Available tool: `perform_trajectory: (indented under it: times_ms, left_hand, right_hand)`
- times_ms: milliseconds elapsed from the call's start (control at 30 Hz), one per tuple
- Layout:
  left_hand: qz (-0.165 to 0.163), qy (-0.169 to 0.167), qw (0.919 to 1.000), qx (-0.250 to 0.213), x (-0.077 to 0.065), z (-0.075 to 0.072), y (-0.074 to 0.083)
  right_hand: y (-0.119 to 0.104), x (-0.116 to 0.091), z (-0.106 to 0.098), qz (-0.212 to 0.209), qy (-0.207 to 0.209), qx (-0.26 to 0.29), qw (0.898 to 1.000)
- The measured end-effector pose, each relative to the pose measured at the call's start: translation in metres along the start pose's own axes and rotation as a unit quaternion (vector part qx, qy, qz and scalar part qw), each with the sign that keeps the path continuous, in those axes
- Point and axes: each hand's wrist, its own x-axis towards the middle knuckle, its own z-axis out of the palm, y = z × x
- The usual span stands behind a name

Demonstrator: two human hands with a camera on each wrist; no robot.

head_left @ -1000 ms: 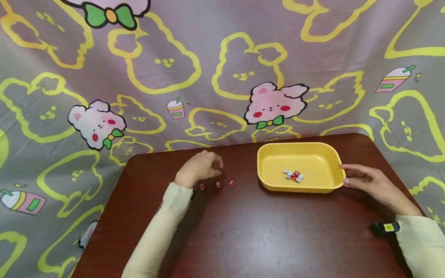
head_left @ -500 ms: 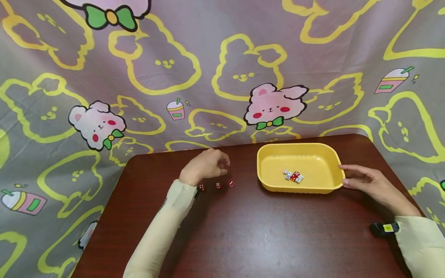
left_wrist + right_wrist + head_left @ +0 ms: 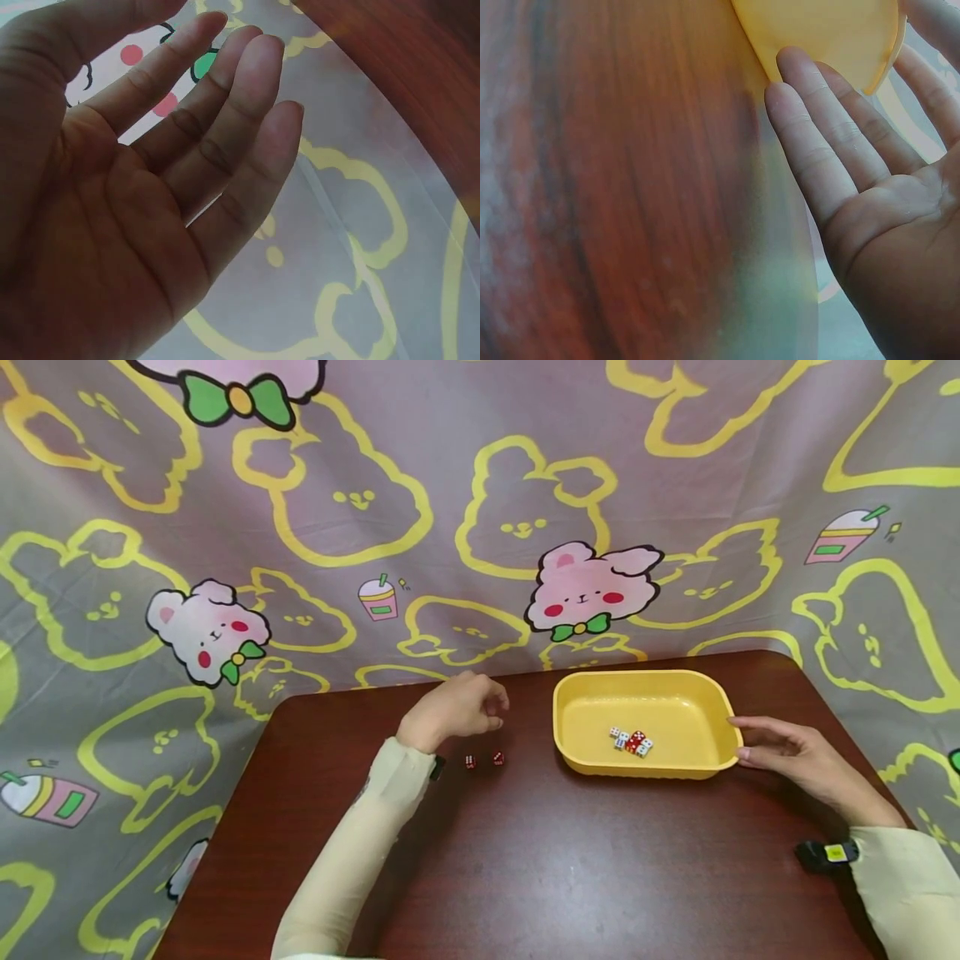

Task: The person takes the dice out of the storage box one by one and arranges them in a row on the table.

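Note:
In the head view my left hand [image 3: 457, 708] hovers at the table's far side, just beyond two red dice, a left die [image 3: 470, 762] and a right die [image 3: 498, 758]. Its fingers are loosely bent, and the left wrist view shows a bare palm [image 3: 97, 232] with nothing held. The left cuff covers the spot where another red die lay. My right hand [image 3: 813, 764] touches the right rim of a yellow plastic basin [image 3: 667, 768] with index finger and thumb, fingers mostly straight. Several white and red dice [image 3: 632, 742] lie clustered on the basin's floor.
The dark red-brown table [image 3: 570, 877] has rounded far corners. A grey cloth curtain [image 3: 465, 468] with yellow bear outlines hangs close behind it and around the sides. A black strap device [image 3: 825, 854] sits at the right wrist.
My left hand has moved right and slightly away from me, so its cuff now covers the leftmost red die. The right hand, basin and other dice stay put.

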Motion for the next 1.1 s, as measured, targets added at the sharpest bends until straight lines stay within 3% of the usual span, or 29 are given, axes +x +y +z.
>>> perform_trajectory:
  times_ms: [200, 800, 1100]
  left_hand:
    - [0.012, -0.002, 0.9999, 0.001, 0.005, -0.004, 0.008]
    - [0.024, -0.021, 0.9993, 0.021, 0.022, -0.006, 0.031]
    - [0.024, -0.041, 0.9986, 0.023, 0.034, -0.005, 0.043]
  right_hand:
    - [-0.001, 0.000, 0.001, 0.011, 0.002, -0.009, 1.000]
    - [0.001, -0.002, -0.001, -0.031, -0.015, 0.042, 0.999]
    - [0.002, -0.002, 0.002, -0.030, 0.002, 0.053, 0.998]
